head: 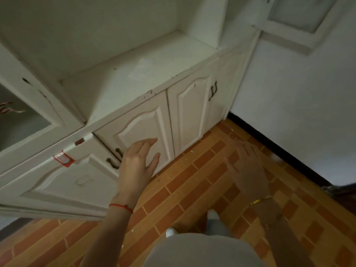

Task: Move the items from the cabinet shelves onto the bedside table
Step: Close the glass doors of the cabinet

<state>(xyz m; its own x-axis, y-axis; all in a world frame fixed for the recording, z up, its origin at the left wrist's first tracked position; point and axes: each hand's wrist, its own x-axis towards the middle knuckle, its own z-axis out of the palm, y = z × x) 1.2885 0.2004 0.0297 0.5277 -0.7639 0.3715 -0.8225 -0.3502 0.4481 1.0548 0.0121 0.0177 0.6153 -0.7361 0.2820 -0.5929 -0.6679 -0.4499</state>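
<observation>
Cabinet [107, 87], white, chipped paint; open shelf above a row of panelled doors. Red sticker [64, 160] on the left door; dark handles [113, 162] beside it. Left hand [137, 162] with fingers [148, 143] spread, holding nothing, in front of the middle door [138, 130], red string at the wrist. Right hand [247, 166] blurred over the brick-pattern floor [192, 185], fingers spread, empty. No items discernible on the shelf.

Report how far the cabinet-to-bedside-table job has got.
Done: nothing visible; the bedside table is out of view. In hand: both hands are empty; the left hand reaches open toward the lower cabinet door beside its dark handles, and the blurred right hand hangs over the floor. Left: opening the doors and carrying items.
</observation>
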